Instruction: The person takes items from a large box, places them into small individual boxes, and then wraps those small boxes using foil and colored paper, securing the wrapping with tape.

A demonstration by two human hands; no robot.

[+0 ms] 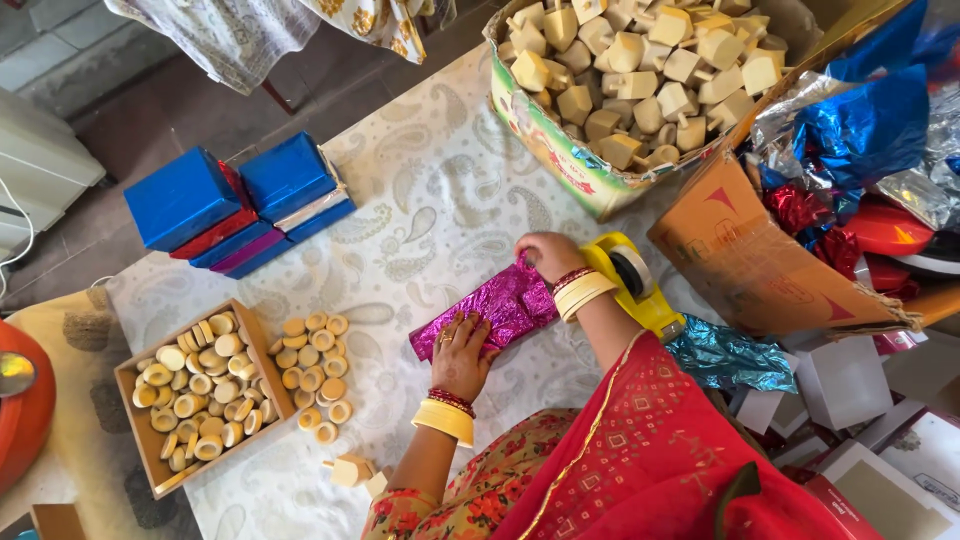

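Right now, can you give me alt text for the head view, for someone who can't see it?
A person's left hand and right hand press flat on a box wrapped in shiny pink foil on a patterned cloth. A yellow tape dispenser lies beside the right wrist, wrapped blue boxes sit further away.

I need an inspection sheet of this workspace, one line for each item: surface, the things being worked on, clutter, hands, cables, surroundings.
Surface: white paisley cloth covering the work area.
Job's things: box in magenta foil, lying flat; yellow tape dispenser beside it.
Clutter: stack of blue wrapped boxes; wooden tray of round pieces; loose round pieces; carton of wooden blocks; crumpled foil sheets; white boxes.
Hands: left hand flat on the foil box; right hand pressing its far end.
Cables: white cable at the left edge.
Surroundings: orange object at left; patterned cloth hanging at top.
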